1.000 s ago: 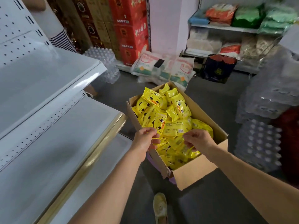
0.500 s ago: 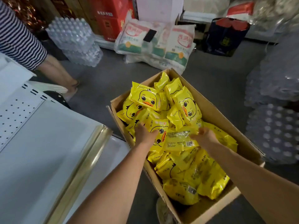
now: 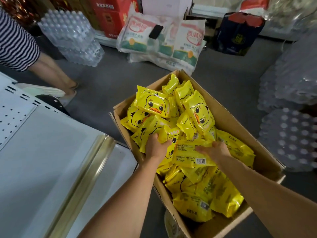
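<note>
Grey flooring (image 3: 109,78) is taken up by unshelved stock: shrink-wrapped water bottles (image 3: 68,35) at far left, red cartons (image 3: 109,18) behind them, flour sacks (image 3: 187,42) with a phone (image 3: 155,31) laid on top, and more bottle packs (image 3: 289,134) at right. A white metal shelf (image 3: 42,152) with a gold edge strip (image 3: 82,176) is seen at near left, and a person in a striped top (image 3: 15,45) is seen beyond it.

A cardboard box (image 3: 240,121) is kept open-topped just right of the shelf, probably so that its load can be passed across in a short reach. It is heaped with yellow duck-print packets (image 3: 151,105), tumbled loosely rather than stacked, some face up and some showing their printed backs.

Both forearms are stretched forward and down into the middle of the box, roughly parallel. The left hand (image 3: 157,148) is curled round a face-up packet (image 3: 164,134) near the box's left wall, its fingertips hidden among the wrappers. The right hand (image 3: 216,150) is set on a barcode-side packet (image 3: 187,152) lying between the two hands. The thumb is laid across its top and the fingers are dipped past its far edge, so a pinch is judged to be taken. One packet per hand appears to be gathered so that both can be carried to the shelf together. Neither packet is lifted clear of the heap yet.
</note>
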Motion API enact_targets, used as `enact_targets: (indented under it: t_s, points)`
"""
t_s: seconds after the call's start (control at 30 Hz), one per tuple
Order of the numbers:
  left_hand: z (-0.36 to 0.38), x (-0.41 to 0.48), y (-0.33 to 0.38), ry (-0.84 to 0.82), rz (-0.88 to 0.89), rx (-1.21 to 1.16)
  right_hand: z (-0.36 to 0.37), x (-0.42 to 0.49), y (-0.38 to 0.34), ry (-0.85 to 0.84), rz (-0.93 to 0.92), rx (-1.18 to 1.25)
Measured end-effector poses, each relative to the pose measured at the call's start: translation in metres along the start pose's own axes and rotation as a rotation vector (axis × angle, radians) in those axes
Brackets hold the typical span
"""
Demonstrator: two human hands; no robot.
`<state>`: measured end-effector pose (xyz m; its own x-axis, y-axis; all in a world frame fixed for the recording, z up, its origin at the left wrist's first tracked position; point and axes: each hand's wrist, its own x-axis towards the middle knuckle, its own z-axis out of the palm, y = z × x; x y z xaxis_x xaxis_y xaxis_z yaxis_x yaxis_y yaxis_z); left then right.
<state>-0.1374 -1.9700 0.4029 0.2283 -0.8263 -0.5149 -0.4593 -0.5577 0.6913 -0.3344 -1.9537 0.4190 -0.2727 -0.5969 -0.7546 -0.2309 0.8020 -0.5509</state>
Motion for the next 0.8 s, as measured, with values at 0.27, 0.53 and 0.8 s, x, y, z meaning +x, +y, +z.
enact_targets:
  t_s: [0.27, 0.53, 0.8]
  points:
    - [-0.023, -0.062, 0.004, 0.034, -0.05, -0.32, -0.025, -0.056, -0.018, 0.001, -0.309, 0.044]
    - [-0.035, -0.129, -0.009, 0.081, -0.327, -0.84, -0.046, -0.162, -0.036, 0.133, -0.775, -0.028]
    - [-0.064, -0.252, 0.037, -0.185, -0.063, -1.291, -0.046, -0.266, -0.001, 0.05, -1.631, -0.606]
